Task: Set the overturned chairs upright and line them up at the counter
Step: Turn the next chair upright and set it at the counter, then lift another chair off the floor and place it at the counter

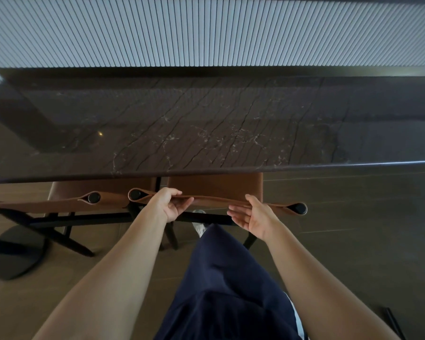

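Two brown leather chairs with black frames stand upright side by side, their seats tucked under the dark marble counter [206,133]. The right chair [216,186] is straight ahead of me. My left hand [171,203] grips the top edge of its backrest near the left post. My right hand [252,214] lies at the same edge further right, thumb over the leather and fingers loosely spread beneath it. The left chair [59,203] stands close beside it, their backrest ends almost touching.
A ribbed pale wall panel [206,33] rises behind the counter. A dark round base [12,256] lies on the brown floor at the left. My leg in dark trousers [226,285] and a light shoe [199,227] are just behind the right chair.
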Tool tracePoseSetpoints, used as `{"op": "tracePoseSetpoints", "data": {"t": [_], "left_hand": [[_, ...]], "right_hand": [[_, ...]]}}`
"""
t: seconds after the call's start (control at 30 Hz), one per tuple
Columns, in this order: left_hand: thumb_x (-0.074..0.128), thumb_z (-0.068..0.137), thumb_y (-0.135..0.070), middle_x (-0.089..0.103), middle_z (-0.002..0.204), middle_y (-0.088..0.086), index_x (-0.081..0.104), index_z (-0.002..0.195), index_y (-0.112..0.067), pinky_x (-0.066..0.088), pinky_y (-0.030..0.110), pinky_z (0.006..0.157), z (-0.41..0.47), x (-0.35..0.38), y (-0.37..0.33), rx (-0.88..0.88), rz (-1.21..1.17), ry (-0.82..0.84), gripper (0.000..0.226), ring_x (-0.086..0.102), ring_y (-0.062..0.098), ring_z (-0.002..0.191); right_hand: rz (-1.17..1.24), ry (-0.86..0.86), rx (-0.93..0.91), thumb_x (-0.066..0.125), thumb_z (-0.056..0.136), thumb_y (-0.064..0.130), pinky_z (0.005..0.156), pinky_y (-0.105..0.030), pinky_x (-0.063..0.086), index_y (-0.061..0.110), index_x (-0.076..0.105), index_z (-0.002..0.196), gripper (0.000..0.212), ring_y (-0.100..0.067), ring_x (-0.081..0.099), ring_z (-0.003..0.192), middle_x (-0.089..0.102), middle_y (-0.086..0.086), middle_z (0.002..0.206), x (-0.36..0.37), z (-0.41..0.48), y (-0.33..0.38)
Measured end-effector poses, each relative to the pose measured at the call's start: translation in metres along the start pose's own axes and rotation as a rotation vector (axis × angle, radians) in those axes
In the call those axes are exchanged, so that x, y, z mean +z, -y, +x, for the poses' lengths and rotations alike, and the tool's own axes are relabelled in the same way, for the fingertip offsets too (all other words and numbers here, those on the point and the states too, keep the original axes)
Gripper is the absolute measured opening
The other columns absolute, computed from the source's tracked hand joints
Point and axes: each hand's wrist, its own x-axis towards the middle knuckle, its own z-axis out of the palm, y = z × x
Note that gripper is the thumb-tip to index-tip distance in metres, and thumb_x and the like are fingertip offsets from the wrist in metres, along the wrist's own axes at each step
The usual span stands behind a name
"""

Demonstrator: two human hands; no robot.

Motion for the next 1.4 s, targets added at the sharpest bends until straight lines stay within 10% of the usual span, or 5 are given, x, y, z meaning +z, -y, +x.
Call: {"op": "tracePoseSetpoints", "data": {"t": [0.73,1.4], "left_hand": [[0.039,0.101,-0.016,0.072,0.106,0.016,0.059,0.113,-0.002,0.055,0.037,0.084,-0.090,0.007,0.132,0.220,0.146,0.246,0.026,0.070,0.029,0.094],[0.045,0.098,-0.020,0.072,0.111,0.013,0.062,0.111,-0.008,0.057,0.031,0.072,-0.189,-0.028,0.330,0.005,0.547,0.611,0.025,0.071,0.026,0.092]], "right_hand": [[0.201,0.085,-0.181,0.046,0.103,0.031,0.080,-0.037,0.054,0.009,0.056,0.127,0.034,-0.029,0.072,0.099,0.073,-0.015,0.110,-0.139,-0.116,-0.070],[0.628,-0.196,-0.404,0.045,0.102,0.029,0.078,-0.034,0.053,0.009,0.060,0.124,0.033,-0.024,0.072,0.100,0.073,-0.011,0.114,-0.299,-0.297,-0.275]]}}
